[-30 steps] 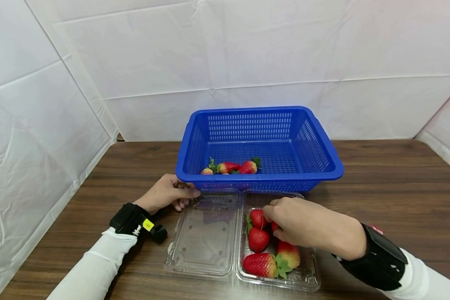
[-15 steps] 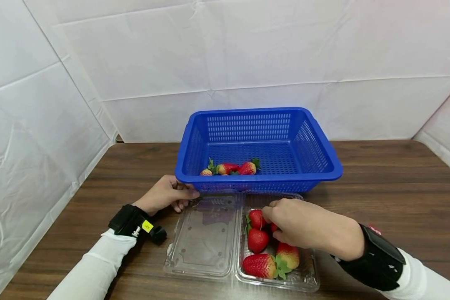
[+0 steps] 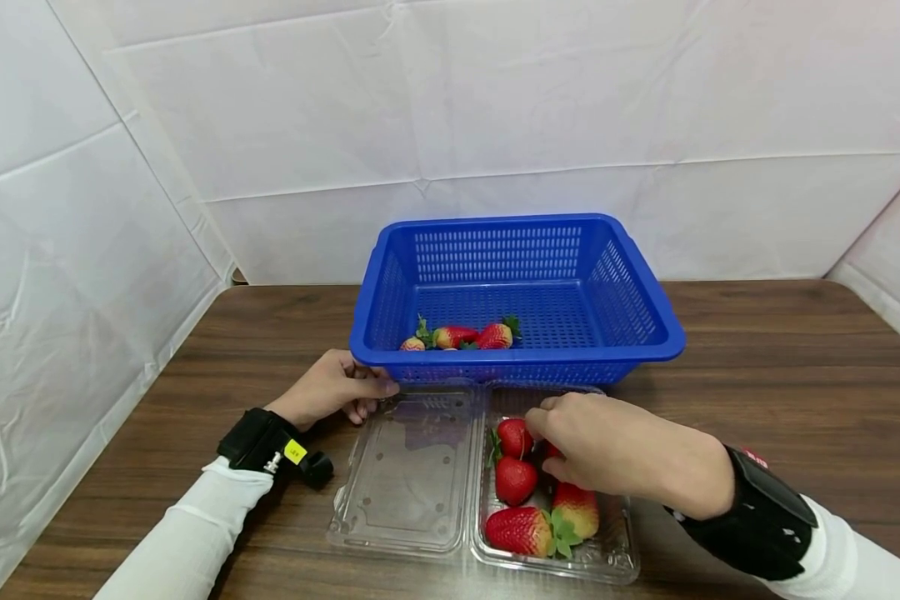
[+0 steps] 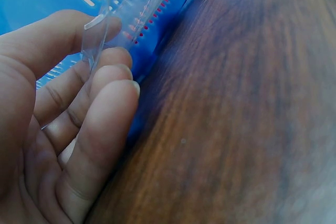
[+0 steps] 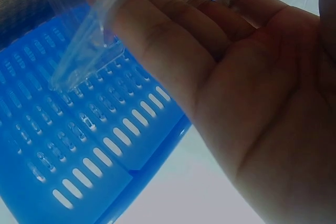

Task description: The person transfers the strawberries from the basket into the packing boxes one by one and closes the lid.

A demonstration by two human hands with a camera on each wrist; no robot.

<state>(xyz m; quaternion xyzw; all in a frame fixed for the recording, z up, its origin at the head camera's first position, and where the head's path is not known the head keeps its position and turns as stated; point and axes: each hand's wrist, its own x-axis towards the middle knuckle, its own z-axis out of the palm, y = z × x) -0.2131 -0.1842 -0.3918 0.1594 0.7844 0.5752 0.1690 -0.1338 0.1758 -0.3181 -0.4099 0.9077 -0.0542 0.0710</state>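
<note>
A clear plastic clamshell box [image 3: 630, 533] lies open on the table, its dotted lid [image 3: 412, 492] folded out to the left. At the lid's far left corner my left hand [image 3: 337, 385] pinches the plastic edge between thumb and fingers; the left wrist view shows the clear tab [image 4: 94, 38] in that pinch. Over the box, my right hand [image 3: 592, 442] reaches in with thumb and forefinger around a strawberry [image 3: 552, 450], mostly hidden by the hand. Several other strawberries [image 3: 516, 482] lie beside and in front of it. In the right wrist view, the right hand [image 5: 210, 72] hides what its fingertips hold.
Directly behind the clamshell stands a blue slotted basket [image 3: 517, 357], with several strawberries [image 3: 456, 336] near its front wall. The brown wooden table [image 3: 780, 400] extends to both sides. White sheets [image 3: 495, 100] hang behind and at the sides.
My right thumb has shifted slightly, and less of the strawberry under that hand shows. The left hand stays at the lid corner; the box and basket have not visibly moved.
</note>
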